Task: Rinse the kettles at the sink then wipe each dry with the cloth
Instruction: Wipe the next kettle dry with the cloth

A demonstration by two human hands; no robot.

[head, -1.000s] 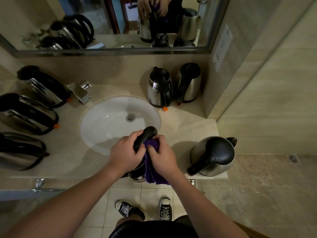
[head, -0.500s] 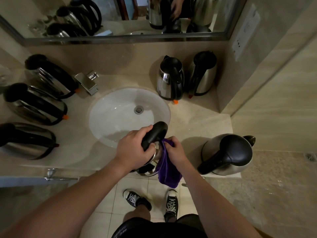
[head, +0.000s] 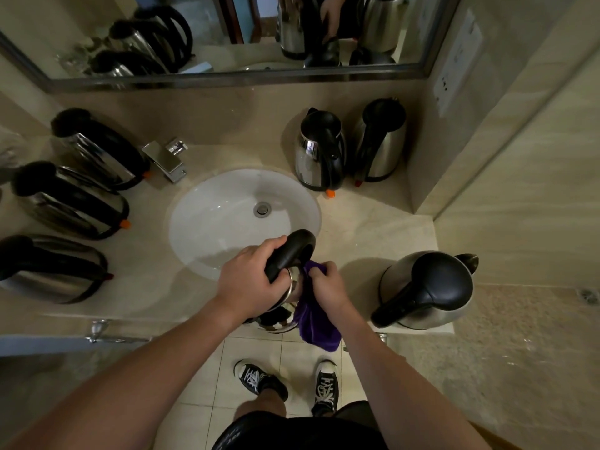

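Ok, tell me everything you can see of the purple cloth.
The purple cloth looks soft and towel-like, a deep violet, bunched rather than spread flat. The right hand grips its upper part, fingers curled round it, and presses it against the side of the shiny metal kettle that the left hand holds by its black handle. A small tuft shows above the fingers; the rest hangs loose below the hand, past the counter's front edge, above the floor tiles. Whether it is wet cannot be told.
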